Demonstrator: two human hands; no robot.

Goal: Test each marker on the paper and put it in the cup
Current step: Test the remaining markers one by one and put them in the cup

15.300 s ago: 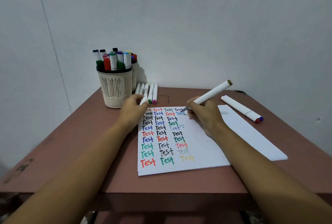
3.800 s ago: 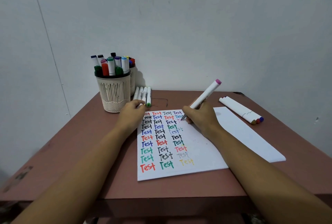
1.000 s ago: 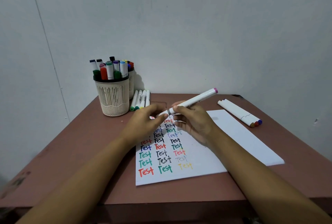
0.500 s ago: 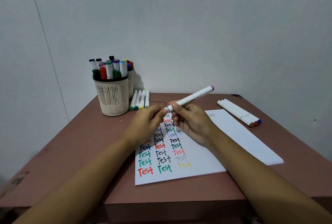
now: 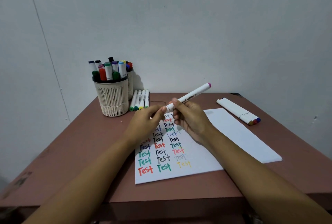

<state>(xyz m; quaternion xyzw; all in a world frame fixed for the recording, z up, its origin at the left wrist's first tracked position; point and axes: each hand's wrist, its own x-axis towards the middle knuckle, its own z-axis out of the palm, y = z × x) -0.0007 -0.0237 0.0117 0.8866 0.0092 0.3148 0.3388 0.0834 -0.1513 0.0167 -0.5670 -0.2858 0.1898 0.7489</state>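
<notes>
Head view: reddish-brown tabletop [image 5: 71, 152] nearest, with a white sheet of paper [image 5: 197, 159] on it carrying columns of "Test" in red, green, black, blue and yellow. A second white sheet [image 5: 239, 134] lies under it, sticking out to the right. Above the paper's top edge both hands are raised. Right hand [image 5: 190, 117] grips a white marker with a pink end cap [image 5: 188, 97], barrel tilted up and to the right. Left hand [image 5: 145, 123] has its fingertips pinched on the marker's lower end; can't tell if a cap is between them. Further back right, three white markers [image 5: 239, 111] lie side by side on the table. Back left, four white markers [image 5: 140, 99] lie beside a cream slotted plastic cup [image 5: 113, 98], full of upright markers. A second cup [image 5: 130, 83] stands just behind, mostly hidden.
</notes>
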